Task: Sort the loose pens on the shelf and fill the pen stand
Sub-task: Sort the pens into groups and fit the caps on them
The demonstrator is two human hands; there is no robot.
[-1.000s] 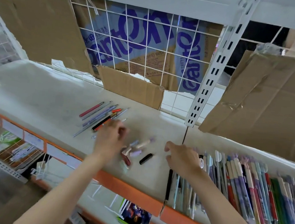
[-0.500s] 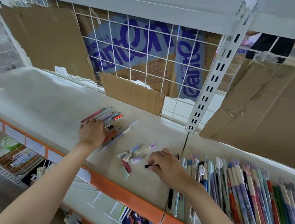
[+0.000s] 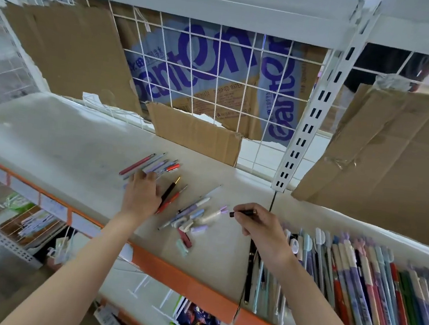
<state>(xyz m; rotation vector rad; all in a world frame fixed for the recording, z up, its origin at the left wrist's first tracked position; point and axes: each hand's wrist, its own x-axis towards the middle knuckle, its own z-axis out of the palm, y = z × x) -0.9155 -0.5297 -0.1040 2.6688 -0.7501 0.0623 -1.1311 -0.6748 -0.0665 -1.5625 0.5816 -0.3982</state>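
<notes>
- Right hand (image 3: 261, 232), centre right of the frame: fingers curled, pinching a short black pen cap (image 3: 242, 213) between thumb and fingertips, held just above the shelf (image 3: 59, 134).
- Left hand (image 3: 143, 194), centre: fingers fairly straight, resting on the loose pens (image 3: 154, 165) (red, lilac and grey barrels fanned beneath the fingertips); whether it grips any cannot be told.
- Black-and-red pen pair (image 3: 171, 194) just beside the left hand.
- Pastel pen cluster (image 3: 196, 217) between both hands.
- Sorted pen row (image 3: 354, 285), lower right.
- Cardboard sheet (image 3: 195, 136) behind, against the wire grid (image 3: 217, 77).
</notes>
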